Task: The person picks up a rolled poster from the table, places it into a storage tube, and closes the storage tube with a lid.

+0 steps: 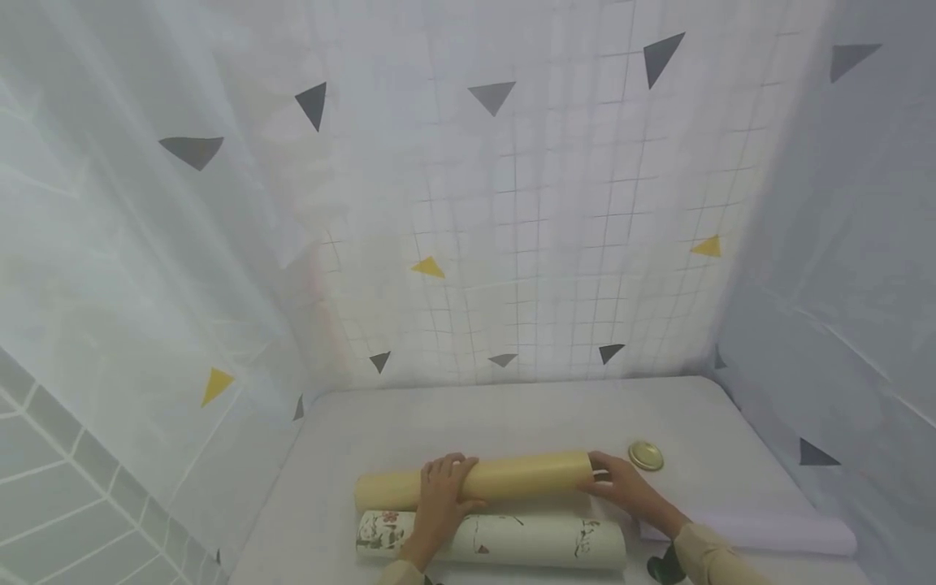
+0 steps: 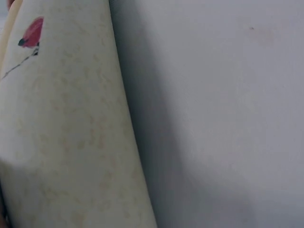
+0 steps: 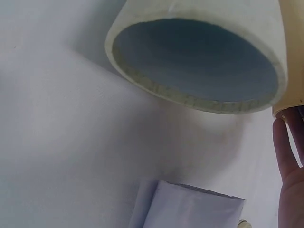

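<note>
A yellow roll (image 1: 522, 475) lies crosswise on the white surface, its right end a little raised. My left hand (image 1: 441, 496) grips it left of the middle, fingers over the top and thumb on the near side. At the right end my right hand (image 1: 629, 487) pinches the rim, with fingertips at the opening, as the right wrist view also shows. Just in front lies a thick-walled white tube with a floral print (image 1: 534, 540), under my left forearm. Its hollow end (image 3: 199, 61) faces the right wrist camera, and its printed side (image 2: 71, 123) fills the left wrist view.
A round gold lid (image 1: 646, 456) lies beyond my right hand. To the right, a pale lilac-white roll (image 1: 782, 534) lies partly behind my right sleeve. A dark green object (image 1: 665, 566) shows beside that wrist. White curtains with triangles (image 1: 493, 97) enclose the surface.
</note>
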The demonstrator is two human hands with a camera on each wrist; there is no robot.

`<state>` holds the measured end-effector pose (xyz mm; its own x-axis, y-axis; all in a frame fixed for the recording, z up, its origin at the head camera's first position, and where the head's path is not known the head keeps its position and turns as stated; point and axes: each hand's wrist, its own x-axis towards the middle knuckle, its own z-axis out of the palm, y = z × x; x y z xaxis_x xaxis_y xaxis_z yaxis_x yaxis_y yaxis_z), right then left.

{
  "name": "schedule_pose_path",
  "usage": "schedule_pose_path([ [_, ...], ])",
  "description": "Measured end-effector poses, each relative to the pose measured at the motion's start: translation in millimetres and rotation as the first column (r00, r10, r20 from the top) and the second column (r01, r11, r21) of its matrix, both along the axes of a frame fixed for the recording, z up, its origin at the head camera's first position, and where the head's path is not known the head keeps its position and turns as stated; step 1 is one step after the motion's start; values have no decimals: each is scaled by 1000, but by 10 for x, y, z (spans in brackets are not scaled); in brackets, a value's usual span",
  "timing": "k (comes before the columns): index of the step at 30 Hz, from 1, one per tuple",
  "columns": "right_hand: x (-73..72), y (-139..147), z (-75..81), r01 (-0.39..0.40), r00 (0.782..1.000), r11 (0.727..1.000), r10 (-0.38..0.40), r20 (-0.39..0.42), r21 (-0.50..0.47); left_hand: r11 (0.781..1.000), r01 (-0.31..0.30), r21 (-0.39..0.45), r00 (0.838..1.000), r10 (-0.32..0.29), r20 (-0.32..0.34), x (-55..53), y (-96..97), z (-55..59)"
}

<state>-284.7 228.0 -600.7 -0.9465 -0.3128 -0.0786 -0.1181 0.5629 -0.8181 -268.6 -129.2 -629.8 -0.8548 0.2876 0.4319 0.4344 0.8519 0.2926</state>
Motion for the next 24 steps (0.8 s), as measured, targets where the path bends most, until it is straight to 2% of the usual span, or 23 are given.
schedule_pose_path([
  [4,-9,4,4,-12,1000,1000,12,-26,-11,1000,-3,17,1000,3,23,24,20,36],
  [10,-16,5,23,-26,999,1000,26,-45,-12,999,-19,46,992,13,125,55,47,123],
  [15,-12,35,20,-47,998,999,47,-45,-3,999,-17,33,993,13,115,47,42,108],
  [17,-12,56,36,-31,999,999,31,-43,10,999,-16,30,994,13,106,45,38,92],
  [20,-24,86,47,46,999,999,-45,-11,28,999,-17,31,994,13,113,44,33,84],
  [22,-28,108,48,103,994,993,-102,-29,49,999,-17,30,993,14,119,47,30,90],
  [24,-30,133,35,133,989,987,-126,-83,90,1000,-18,25,993,15,121,49,24,96],
])
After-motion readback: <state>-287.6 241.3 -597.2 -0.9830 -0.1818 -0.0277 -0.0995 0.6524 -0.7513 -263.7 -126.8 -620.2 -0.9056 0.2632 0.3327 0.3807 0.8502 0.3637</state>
